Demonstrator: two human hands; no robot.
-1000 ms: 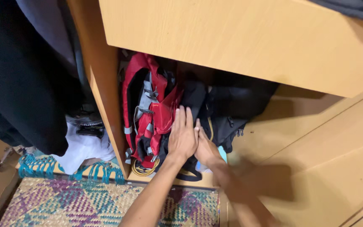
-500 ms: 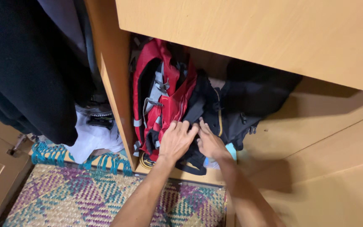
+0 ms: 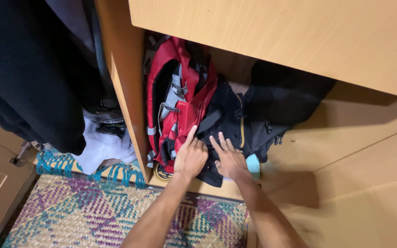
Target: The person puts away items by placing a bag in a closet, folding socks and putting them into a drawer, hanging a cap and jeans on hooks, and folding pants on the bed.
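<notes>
Since the earlier frames, both hands are seen drawn slightly lower and apart on the bags, the fingers of each now spread rather than bunched together; the view is otherwise little shifted.

Landmark: red backpack (image 3: 180, 96), stood upright in the bottom compartment of a wooden wardrobe (image 3: 276, 41), against the left partition.

Item 1. Left hand (image 3: 190, 156): laid at the lower right edge of the red backpack, index finger extended up along its red front panel, remaining fingers curled loosely. Nothing is clamped; contact is by fingertips and palm only.

Item 2. Right hand (image 3: 228, 158): placed just right of the red backpack, flat on the black bag (image 3: 235, 124), fingers splayed and pressed on the fabric. Nothing is gripped.

Item 3. Black bag: slumped against the right side of the red backpack, touching it, with a yellow piping line shown along one seam.

Item 4. Light blue item (image 3: 253, 164): partly hidden under the black bag, right of and below the red backpack; kind cannot be told.

Item 5. Dark hanging garments (image 3: 24, 69): well left of the red backpack, beyond the partition.

Item 6. White cloth (image 3: 102, 147): left of the red backpack, below the garments.

Item 7. Woven mat (image 3: 93, 216): on the floor, below the red backpack, patterned purple, teal and straw.
</notes>
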